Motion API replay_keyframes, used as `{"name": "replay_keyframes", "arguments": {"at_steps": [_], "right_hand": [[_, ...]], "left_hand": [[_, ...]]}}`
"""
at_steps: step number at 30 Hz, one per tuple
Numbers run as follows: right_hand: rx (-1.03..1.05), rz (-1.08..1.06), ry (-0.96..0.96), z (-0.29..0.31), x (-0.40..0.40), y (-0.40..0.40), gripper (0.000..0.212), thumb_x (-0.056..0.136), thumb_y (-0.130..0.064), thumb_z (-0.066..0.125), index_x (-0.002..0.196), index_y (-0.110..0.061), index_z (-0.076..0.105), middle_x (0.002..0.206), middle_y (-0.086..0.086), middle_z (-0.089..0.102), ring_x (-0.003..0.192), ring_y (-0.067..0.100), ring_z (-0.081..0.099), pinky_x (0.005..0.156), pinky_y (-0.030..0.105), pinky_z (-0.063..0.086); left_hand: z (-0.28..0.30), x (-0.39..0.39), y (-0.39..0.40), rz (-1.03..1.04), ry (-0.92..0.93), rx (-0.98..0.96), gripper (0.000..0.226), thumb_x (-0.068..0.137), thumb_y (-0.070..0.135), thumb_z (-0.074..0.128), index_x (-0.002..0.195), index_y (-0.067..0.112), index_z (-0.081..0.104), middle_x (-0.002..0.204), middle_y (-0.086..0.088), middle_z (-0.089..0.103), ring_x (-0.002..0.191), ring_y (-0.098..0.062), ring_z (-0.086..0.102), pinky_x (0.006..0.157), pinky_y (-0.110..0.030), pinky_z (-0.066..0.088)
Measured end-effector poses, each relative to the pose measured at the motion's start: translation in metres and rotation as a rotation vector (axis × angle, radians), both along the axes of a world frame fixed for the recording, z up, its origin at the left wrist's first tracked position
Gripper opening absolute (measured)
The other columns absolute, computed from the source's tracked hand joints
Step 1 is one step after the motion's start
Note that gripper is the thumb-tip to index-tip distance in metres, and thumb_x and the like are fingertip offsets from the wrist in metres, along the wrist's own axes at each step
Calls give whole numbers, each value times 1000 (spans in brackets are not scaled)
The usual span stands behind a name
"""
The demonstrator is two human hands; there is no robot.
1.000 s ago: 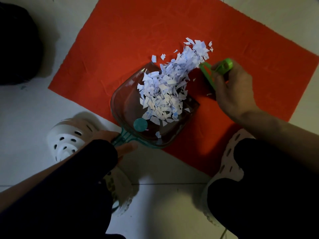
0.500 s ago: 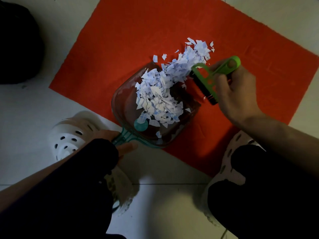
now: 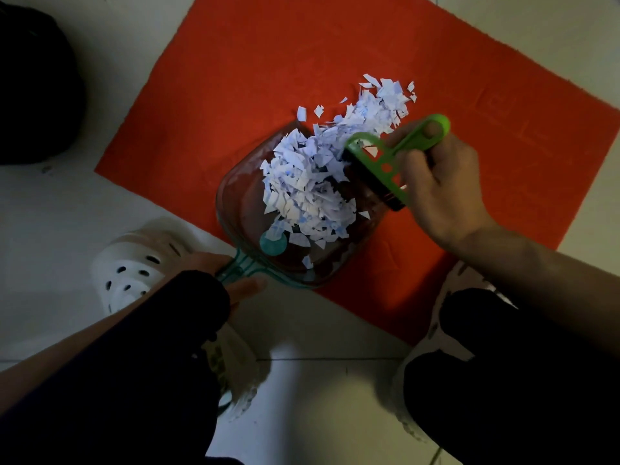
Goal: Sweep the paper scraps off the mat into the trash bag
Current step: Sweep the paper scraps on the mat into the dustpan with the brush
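Observation:
A heap of white and pale blue paper scraps point(image 3: 318, 176) lies partly inside a clear dustpan point(image 3: 241, 209) with a teal handle, and partly on the orange mat point(image 3: 255, 62) beyond the pan's mouth. My left hand point(image 3: 231, 280) grips the teal handle at the mat's near edge; a dark knee hides most of that hand. My right hand point(image 3: 439, 182) holds a small green brush point(image 3: 385, 156), its dark bristles set against the right side of the heap at the pan's mouth. A black trash bag point(image 3: 33, 85) sits at the far left.
The mat lies on pale floor tiles point(image 3: 318, 391). My white perforated clogs point(image 3: 127, 266) stand at the mat's near edge, one on each side, with my dark trouser knees over them.
My right hand has pushed the green brush leftward into the heap, shoving more scraps into the dustpan. The left hand and the pan have stayed put.

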State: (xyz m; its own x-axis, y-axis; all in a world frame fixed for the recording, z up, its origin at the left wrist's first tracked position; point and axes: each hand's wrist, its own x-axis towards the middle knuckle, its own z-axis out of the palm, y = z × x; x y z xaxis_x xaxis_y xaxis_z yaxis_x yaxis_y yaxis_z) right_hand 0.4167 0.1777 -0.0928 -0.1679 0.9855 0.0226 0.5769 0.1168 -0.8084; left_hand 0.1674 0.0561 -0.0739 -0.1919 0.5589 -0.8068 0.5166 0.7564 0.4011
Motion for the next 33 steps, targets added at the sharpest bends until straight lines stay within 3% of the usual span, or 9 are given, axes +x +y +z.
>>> {"name": "replay_keyframes", "arguments": {"at_steps": [3,9,12,17,20,23,27,33], "right_hand": [[32,-157,-42,-5,18,16,26,90,-20,39,93,-14,64,81,0,61,68,19,56,63,35,47],[111,-305,-140,-16,39,48,39,86,-24,36,106,-5,63,94,4,61,80,11,51,69,28,39],[122,-328,-181,-24,41,63,35,93,-25,38,110,-7,61,107,11,66,89,21,58,76,31,41],[91,-290,-272,-32,35,80,35,98,-26,35,111,-4,58,108,17,65,98,34,59,79,38,41],[48,-198,-297,-27,25,77,29,99,-21,40,109,-2,59,108,16,67,96,35,59,76,38,38],[48,-119,-275,-20,18,64,27,93,-18,42,106,-6,63,95,13,67,83,30,59,68,37,39],[73,-161,-193,-10,20,55,35,87,-19,38,104,-5,65,87,4,62,74,20,56,67,34,42],[62,-252,-301,-13,22,82,37,91,-25,37,112,-7,61,114,18,61,102,33,57,84,41,43]], "left_hand": [[-3,-3,0,-10,0,7,39,84,29,75,56,11,54,30,2,47,20,-4,38,27,-15,30],[-4,-8,5,-54,3,0,40,84,35,74,58,11,55,31,1,49,20,-5,39,29,-16,32],[-4,-9,10,-93,8,9,41,85,37,73,61,8,56,31,1,49,20,-5,38,29,-16,31],[-4,-9,12,-115,35,-4,42,84,40,73,63,7,59,33,1,50,21,-6,39,29,-17,32],[-3,-9,11,-105,32,5,43,85,39,72,60,7,57,32,0,49,19,-6,38,28,-16,31],[-3,-8,11,-115,35,15,43,85,37,72,58,8,56,31,1,48,19,-5,37,28,-15,31],[-6,-10,11,-104,18,29,42,85,35,74,58,9,55,32,1,49,20,-5,37,28,-14,30],[-7,-13,10,-131,30,22,44,84,40,74,56,11,55,34,1,51,22,-6,40,30,-15,32]]}}
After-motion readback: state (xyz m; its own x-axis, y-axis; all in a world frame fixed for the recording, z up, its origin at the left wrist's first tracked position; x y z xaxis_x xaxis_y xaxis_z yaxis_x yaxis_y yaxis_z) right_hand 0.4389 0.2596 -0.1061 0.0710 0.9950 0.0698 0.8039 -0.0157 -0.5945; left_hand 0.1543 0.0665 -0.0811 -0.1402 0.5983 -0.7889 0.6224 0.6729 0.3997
